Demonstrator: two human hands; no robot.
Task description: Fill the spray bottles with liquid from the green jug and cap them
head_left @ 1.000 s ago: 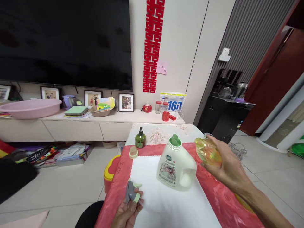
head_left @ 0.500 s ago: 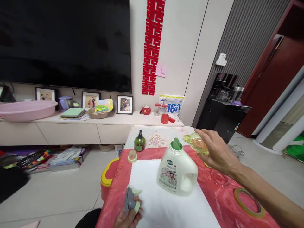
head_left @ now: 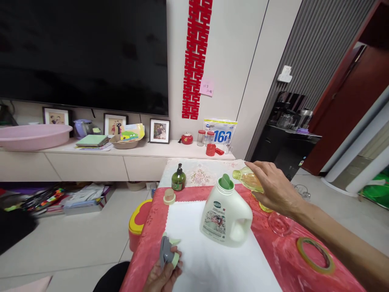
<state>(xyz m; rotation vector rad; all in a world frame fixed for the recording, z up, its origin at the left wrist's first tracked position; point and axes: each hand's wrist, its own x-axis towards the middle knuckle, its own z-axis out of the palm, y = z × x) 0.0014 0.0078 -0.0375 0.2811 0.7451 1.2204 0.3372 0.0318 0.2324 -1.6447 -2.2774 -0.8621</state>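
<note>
My right hand (head_left: 275, 187) is wrapped round a small clear bottle of yellow liquid (head_left: 247, 180), tipped on its side. The bottle's open neck points left, close to the green spout of a white detergent jug (head_left: 225, 213). The jug stands on a white cloth (head_left: 197, 251) spread over a red tablecloth (head_left: 291, 259). At the table's near edge my left hand (head_left: 162, 275) grips a grey and green spray-trigger cap (head_left: 167, 251).
A green pump bottle (head_left: 178, 179) and a beige cap (head_left: 169, 196) sit at the table's far left. A glass (head_left: 279, 224) and a tape ring (head_left: 315, 254) lie to the right. A yellow and red stool (head_left: 138, 221) stands left of the table. The TV shelf (head_left: 121, 151) runs along the wall.
My right hand turned the yellow bottle from upright to lying sideways and brought its neck down and left toward the jug's spout. My left hand stayed put.
</note>
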